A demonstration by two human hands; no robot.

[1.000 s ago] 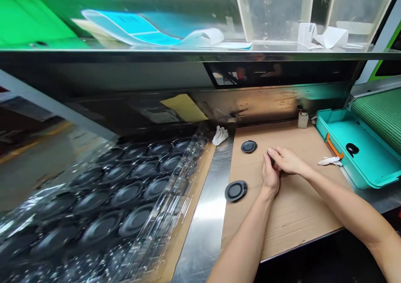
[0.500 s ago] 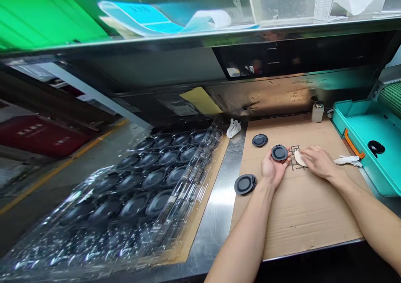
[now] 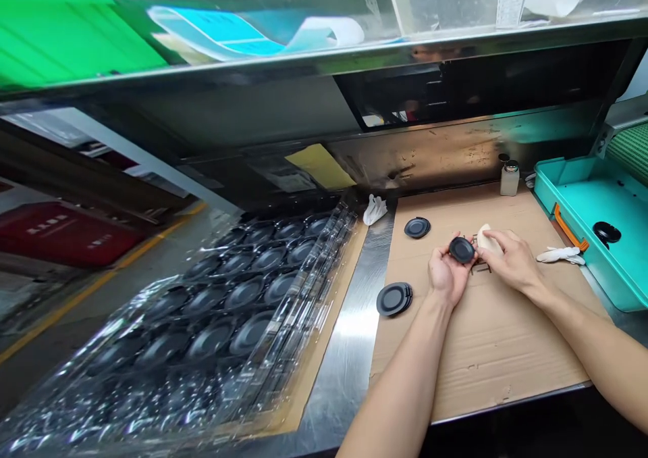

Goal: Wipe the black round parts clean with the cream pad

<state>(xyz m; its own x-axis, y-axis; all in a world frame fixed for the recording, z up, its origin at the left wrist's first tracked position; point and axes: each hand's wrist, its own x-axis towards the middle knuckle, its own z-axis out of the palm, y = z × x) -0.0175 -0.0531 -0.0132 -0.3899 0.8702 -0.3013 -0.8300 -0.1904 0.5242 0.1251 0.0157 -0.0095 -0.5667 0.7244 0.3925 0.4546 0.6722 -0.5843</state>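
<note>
My left hand (image 3: 448, 277) holds a round black plastic case (image 3: 462, 250) by its edge, tilted up over the cardboard sheet (image 3: 486, 336). Just right of it, my right hand (image 3: 511, 259) pinches a pale cream cloth or pad (image 3: 489, 240); its exact kind is unclear. The pad is close to the case, and I cannot tell if they touch. On the cardboard to the left lie two more black round pieces, one nearer (image 3: 395, 299) and one farther back (image 3: 417, 227).
Clear plastic trays (image 3: 202, 316) of black round pieces fill the left. At right stands a teal bin (image 3: 582, 221) with an orange handle and a black piece (image 3: 606, 232) inside. A small bottle (image 3: 509, 178) and white gloves (image 3: 561, 255) lie near. A metal shelf (image 3: 324, 56) crosses above.
The right hand has brought the pale pad up closer to the case. My left hand has tilted the case and shifted slightly right. The whole view has shifted a little.
</note>
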